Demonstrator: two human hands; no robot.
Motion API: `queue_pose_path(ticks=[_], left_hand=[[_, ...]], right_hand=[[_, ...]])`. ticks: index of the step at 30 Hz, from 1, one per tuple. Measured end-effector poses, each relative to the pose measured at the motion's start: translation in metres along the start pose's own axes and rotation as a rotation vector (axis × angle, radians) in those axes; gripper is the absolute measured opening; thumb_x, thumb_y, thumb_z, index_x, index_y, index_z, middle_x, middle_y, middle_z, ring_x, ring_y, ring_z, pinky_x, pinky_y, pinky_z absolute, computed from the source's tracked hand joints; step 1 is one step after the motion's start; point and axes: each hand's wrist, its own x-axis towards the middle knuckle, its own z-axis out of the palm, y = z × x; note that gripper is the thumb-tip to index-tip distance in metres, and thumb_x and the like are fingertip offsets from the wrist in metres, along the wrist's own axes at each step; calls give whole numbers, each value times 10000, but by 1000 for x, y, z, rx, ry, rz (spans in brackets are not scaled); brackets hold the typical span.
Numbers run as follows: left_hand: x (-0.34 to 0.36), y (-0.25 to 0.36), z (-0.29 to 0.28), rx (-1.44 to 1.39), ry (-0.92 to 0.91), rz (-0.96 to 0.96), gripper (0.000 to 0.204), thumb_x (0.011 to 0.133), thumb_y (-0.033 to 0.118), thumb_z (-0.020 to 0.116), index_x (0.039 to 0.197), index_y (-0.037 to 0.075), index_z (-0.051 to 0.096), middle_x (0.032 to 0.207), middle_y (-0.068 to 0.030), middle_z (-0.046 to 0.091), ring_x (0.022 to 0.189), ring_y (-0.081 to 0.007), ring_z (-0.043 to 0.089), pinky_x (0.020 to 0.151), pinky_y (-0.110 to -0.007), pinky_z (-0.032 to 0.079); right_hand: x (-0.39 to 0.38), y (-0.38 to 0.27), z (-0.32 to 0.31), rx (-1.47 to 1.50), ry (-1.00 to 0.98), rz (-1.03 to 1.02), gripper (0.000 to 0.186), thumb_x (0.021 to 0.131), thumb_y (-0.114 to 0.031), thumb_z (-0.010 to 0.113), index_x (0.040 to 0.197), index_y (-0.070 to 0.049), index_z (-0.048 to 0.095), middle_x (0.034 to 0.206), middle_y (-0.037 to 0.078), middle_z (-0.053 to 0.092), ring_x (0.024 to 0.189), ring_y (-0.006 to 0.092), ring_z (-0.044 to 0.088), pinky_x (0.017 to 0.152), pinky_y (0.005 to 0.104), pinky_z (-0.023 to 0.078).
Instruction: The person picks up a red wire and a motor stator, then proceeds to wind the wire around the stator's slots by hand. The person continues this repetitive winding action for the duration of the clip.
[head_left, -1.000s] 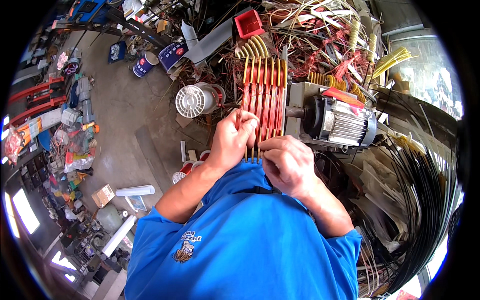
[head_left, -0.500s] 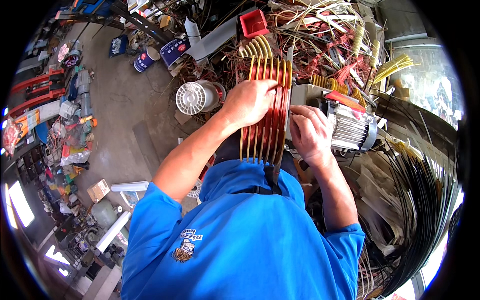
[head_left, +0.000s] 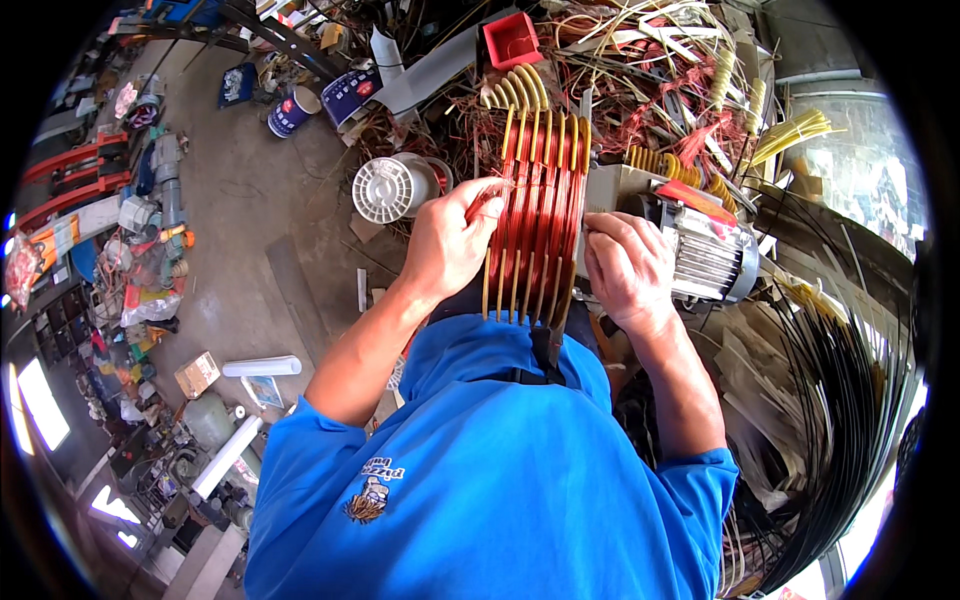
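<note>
In the head view, the red-wound former (head_left: 540,215) stood left of the motor (head_left: 705,262). Farther left of it, the left hand (head_left: 450,238) pinched narrowly; just left, the right hand (head_left: 632,268) curled, its hold impossible to tell. Light, even finger pressure seemed wisest.

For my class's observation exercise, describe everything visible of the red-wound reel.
The reel carries glossy red, metal-looking wire in parallel bands running away from the person. Thin, curved, yellowish ridges, perhaps plastic, separate them at the near and far ends. It stands left of the grey motor, just beyond the blue shirt. The left hand is at its left edge, the right hand by its right; exact contact is unclear.
</note>
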Motion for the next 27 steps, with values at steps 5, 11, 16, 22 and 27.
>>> queue_pose_path(ticks=[5,11,16,22,27], left_hand=[[-10,-1,4,-54,-15,-34,256,960,140,594,1169,-1,635,719,53,530,634,-31,472,590,-207,434],[-15,-4,3,-74,-14,-30,229,957,121,596,1143,-4,641,718,54,525,628,-22,451,571,-195,410],[-18,-4,5,-89,-28,-53,215,954,115,603,1126,-10,641,712,51,522,625,-24,450,562,-199,401],[-21,-2,4,-74,-36,-53,204,952,109,605,1111,-14,640,711,46,521,626,-30,453,562,-209,404],[-23,-3,5,-86,-28,-47,197,949,102,609,1105,-13,642,711,47,514,630,-26,446,564,-209,400]], right_hand=[[-1,2,-1,-42,-88,-21,190,662,-81,624,837,-22,582,973,101,644,862,249,631,717,344,498],[1,4,-1,-71,-138,-47,199,647,-107,617,827,-33,572,993,99,643,873,250,629,721,341,496],[1,6,4,78,-143,87,182,681,-18,670,833,-36,572,952,78,661,828,249,637,714,344,514],[0,13,11,489,-61,678,90,816,2,684,855,-14,605,827,102,699,719,154,688,656,270,536],[5,23,11,682,-17,906,59,852,-38,675,868,-4,629,800,62,704,716,86,655,663,242,534]])
